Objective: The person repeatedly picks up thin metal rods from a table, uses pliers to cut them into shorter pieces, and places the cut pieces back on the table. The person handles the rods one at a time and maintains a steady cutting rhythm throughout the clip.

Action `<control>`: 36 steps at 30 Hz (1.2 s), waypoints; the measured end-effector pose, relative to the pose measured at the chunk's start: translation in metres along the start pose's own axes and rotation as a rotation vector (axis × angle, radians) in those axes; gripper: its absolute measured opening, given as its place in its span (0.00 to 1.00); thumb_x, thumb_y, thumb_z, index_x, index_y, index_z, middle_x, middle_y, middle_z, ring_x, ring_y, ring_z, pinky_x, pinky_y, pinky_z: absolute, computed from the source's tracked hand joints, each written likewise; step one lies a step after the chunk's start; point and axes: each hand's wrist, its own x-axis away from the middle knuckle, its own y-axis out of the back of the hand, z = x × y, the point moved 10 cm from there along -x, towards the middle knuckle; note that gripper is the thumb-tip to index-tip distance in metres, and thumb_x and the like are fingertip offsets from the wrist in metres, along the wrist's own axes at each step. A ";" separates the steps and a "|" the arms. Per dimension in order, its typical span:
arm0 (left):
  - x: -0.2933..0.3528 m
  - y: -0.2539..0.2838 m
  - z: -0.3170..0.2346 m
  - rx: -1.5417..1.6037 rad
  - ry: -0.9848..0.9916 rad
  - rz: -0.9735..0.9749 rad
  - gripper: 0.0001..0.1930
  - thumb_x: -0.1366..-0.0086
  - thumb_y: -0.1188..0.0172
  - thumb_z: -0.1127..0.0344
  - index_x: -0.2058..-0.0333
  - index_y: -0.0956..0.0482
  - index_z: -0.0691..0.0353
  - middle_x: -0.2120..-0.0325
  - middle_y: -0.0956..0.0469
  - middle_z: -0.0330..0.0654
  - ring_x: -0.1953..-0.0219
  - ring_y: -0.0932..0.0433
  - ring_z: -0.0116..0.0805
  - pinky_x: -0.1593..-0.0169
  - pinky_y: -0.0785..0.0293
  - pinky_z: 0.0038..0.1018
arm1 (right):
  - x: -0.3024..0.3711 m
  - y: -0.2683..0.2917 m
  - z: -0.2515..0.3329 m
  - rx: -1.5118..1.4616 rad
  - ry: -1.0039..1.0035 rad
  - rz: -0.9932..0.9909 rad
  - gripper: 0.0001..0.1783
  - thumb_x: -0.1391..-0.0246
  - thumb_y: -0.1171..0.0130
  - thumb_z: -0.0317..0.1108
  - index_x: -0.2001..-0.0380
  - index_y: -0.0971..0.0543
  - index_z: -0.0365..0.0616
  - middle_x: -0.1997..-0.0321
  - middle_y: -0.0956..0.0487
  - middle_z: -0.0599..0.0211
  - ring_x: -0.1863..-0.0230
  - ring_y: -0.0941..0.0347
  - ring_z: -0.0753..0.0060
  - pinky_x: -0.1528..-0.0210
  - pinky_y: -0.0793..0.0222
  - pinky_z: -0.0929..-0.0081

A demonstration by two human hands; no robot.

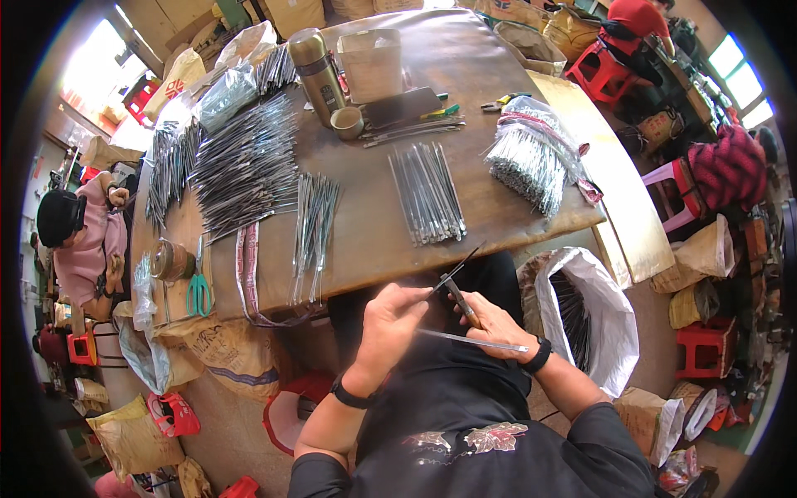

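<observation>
Over my lap, just off the table's near edge, my left hand is closed in a pinch on a thin dark metal strip. My right hand wraps round a wooden-handled tool whose dark metal head meets the strip by my left fingertips. Whether this tool is a knife or pliers is not clear. A silvery strip runs below the right palm toward the wristband; what grips it is hidden. Ahead on the table lies a neat bundle of metal strips, with a smaller bundle to its left.
A large strip pile covers the table's left side. A bagged bundle lies at right, near an open white sack holding dark strips. A thermos and cup stand farther back. Teal-handled scissors lie left. Other people sit at both sides.
</observation>
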 end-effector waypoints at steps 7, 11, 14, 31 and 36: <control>0.000 0.000 0.003 0.006 0.020 -0.015 0.09 0.40 0.42 0.79 0.61 0.19 0.65 0.76 0.27 0.30 0.78 0.33 0.15 0.77 0.37 0.14 | -0.002 0.029 0.030 0.324 0.128 -0.173 0.21 0.59 0.45 0.32 0.57 0.27 0.43 0.66 0.24 0.52 0.64 0.25 0.48 0.61 0.29 0.60; -0.001 0.000 0.012 0.044 0.074 -0.016 0.07 0.39 0.42 0.77 0.62 0.20 0.65 0.79 0.27 0.30 0.79 0.34 0.14 0.77 0.38 0.14 | -0.002 0.030 0.036 0.365 0.141 -0.179 0.18 0.58 0.45 0.30 0.59 0.27 0.42 0.66 0.24 0.51 0.65 0.25 0.47 0.63 0.30 0.58; -0.001 -0.001 0.017 0.079 0.099 -0.020 0.07 0.39 0.42 0.76 0.62 0.20 0.65 0.79 0.27 0.29 0.80 0.35 0.14 0.78 0.39 0.13 | -0.002 0.029 0.035 0.401 0.132 -0.191 0.15 0.59 0.44 0.29 0.62 0.26 0.42 0.71 0.23 0.50 0.69 0.26 0.45 0.67 0.31 0.56; 0.009 0.035 -0.047 -0.602 -0.228 -0.209 0.12 0.46 0.35 0.74 0.61 0.18 0.68 0.73 0.26 0.46 0.71 0.26 0.36 0.64 0.29 0.26 | -0.013 0.029 0.021 0.188 0.004 -0.225 0.16 0.56 0.49 0.32 0.60 0.26 0.42 0.73 0.23 0.54 0.69 0.26 0.46 0.64 0.31 0.59; -0.013 0.105 -0.044 -0.944 -0.277 -0.515 0.10 0.42 0.40 0.73 0.62 0.18 0.69 0.73 0.24 0.50 0.70 0.24 0.45 0.64 0.29 0.32 | -0.007 0.034 0.000 0.100 -0.066 -0.233 0.19 0.55 0.50 0.32 0.57 0.27 0.41 0.73 0.22 0.60 0.71 0.24 0.57 0.64 0.29 0.67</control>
